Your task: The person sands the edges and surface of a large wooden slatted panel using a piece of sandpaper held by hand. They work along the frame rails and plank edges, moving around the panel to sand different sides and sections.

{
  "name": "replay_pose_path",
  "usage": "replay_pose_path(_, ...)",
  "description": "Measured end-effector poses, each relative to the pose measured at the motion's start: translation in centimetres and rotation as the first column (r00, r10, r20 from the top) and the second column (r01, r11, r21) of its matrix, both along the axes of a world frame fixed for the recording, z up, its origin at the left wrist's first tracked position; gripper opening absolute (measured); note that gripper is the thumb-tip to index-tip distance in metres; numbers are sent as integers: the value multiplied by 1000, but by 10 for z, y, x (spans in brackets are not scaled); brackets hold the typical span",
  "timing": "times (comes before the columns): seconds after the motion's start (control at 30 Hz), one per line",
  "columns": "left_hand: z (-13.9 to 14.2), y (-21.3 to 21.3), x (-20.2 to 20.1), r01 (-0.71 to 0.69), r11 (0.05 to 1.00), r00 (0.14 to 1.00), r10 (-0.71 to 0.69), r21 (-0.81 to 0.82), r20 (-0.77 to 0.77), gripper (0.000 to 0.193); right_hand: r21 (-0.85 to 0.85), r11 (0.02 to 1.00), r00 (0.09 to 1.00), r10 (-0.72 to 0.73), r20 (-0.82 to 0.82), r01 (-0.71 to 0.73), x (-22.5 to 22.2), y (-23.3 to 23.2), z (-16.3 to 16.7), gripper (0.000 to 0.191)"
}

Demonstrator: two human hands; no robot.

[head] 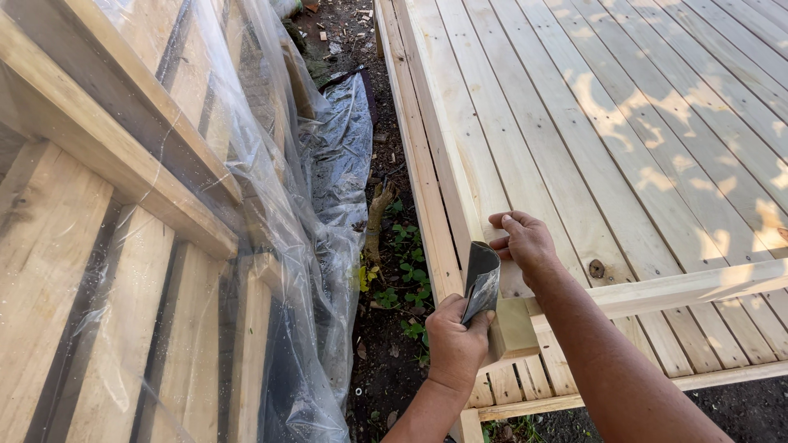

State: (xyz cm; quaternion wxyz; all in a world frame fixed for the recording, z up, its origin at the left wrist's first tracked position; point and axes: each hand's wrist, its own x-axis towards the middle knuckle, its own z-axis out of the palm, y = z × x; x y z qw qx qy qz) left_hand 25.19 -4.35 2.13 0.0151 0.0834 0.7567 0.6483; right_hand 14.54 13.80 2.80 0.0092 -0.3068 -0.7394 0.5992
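A person's 2 bare hands grip a curled sheet of dark sandpaper [481, 281] at the corner of a new, pale wooden deck [624, 123], seen from above through a head-worn camera. The left hand [454, 343] is clenched around the sheet's lower end, knuckles up, pressing it against the end of a short wooden post [513, 328] at the deck's edge. The right hand [522, 240] pinches the sheet's upper end between thumb and fingers, resting on the top rim board just above the post. The sheet arches between the 2 hands, its grey gritty face turned outward. A horizontal rail [681, 287] runs right from the post across the decking. To the left, clear plastic sheeting [320, 180] drapes over stacked timber framing [123, 164], and a strip of dark soil with small green weeds [402, 279] lies between the framing and the deck.
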Motion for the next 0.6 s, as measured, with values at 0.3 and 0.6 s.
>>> replay_pose_path(0.3, -4, -8, 17, 86, 992, 996, -88, 92, 23, 5, 13, 1000, 1000, -2, -12, 2, -2, -1, 3, 33)
replay_pose_path(0.6, -3, -13, 34, 99, 985, 995, -96, 139, -29, 6, 21, 1000, 1000, -12, -26, 13, -2, -1, -4, 34)
